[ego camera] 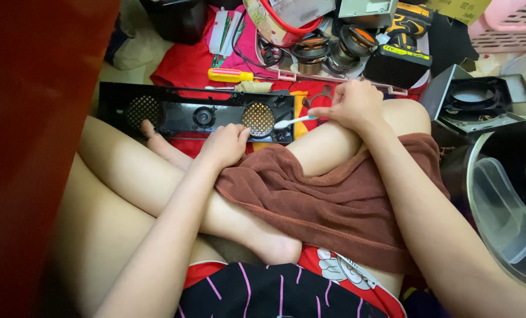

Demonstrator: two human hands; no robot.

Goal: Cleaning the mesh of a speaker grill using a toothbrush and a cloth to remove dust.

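A toothbrush point(293, 121) is gripped by the right hand point(351, 106) at a grille point(258, 119), seemingly unfinished, while the panel point(195, 112) is steadied by the left hand point(224, 144).

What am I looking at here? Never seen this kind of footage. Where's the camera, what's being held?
There is one picture, from a camera worn on a person's head, looking down at their crossed legs and two bare hands. No robot is involved. The right hand holds a white toothbrush, its head against the long black speaker panel lying across the floor in front. The left hand rests on that panel's near edge, by a round mesh grille. A brown towel covers the lap. Behind the panel lie a yellow-handled screwdriver and loose speaker drivers.
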